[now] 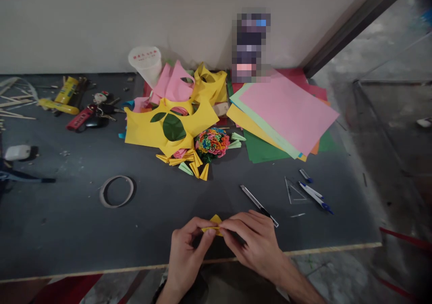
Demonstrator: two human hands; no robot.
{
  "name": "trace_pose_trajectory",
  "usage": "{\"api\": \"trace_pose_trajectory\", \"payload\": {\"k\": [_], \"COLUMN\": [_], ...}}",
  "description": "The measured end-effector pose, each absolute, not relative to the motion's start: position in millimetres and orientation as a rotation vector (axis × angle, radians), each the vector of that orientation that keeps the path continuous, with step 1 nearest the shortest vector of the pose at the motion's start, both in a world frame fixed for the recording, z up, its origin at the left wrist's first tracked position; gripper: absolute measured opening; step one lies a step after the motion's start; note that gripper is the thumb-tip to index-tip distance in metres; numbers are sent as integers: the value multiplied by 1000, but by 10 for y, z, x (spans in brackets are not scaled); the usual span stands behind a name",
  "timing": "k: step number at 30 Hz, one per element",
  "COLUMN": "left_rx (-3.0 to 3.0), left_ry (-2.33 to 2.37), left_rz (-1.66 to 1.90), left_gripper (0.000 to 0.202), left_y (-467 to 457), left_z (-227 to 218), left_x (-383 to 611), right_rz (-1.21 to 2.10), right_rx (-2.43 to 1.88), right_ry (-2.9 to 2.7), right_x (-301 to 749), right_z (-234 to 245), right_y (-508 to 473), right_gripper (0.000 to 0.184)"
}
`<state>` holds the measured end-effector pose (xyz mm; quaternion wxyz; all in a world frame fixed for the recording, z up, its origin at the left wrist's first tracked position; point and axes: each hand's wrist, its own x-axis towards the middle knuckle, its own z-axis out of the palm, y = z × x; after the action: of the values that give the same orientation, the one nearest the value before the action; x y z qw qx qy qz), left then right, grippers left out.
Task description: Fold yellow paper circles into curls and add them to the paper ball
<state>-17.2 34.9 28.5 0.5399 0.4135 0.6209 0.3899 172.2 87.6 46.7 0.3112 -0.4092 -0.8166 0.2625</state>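
A small folded piece of yellow paper (213,223) is pinched between both hands just above the near edge of the dark board (67,232). My left hand (186,252) grips its left end with thumb and forefinger. My right hand (252,241) pinches its right end, fingers curled together. Farther back lie several small folded yellow and green paper cones (195,163) beside a ball of colourful rolled paper (213,142).
A stack of coloured sheets (286,115) lies at the back right, cut yellow paper (168,126) in the middle, a white cup (146,63) behind. A craft knife (258,203), pens (313,193), clear set square (294,191), tape ring (116,191), keys and glue (67,99) are scattered around.
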Motion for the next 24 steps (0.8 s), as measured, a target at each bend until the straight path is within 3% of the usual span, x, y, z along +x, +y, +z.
{"api": "trace_pose_trajectory", "payload": {"k": [9, 16, 24], "left_rx": [1178, 1306, 1215], "left_ry": [1544, 1534, 1506], "left_rz": [972, 1002, 945], "left_gripper": [14, 15, 17], "left_y": [335, 365, 380], "left_z": [371, 413, 427], "left_x": [-159, -184, -197], "right_rz": [871, 669, 618], "right_rx": [-1134, -1029, -1007], "right_ry": [-1997, -2082, -2110], "right_x": [1736, 1783, 1775], "right_z": [484, 442, 445], "right_y": [895, 886, 885], "right_gripper": [12, 16, 6]}}
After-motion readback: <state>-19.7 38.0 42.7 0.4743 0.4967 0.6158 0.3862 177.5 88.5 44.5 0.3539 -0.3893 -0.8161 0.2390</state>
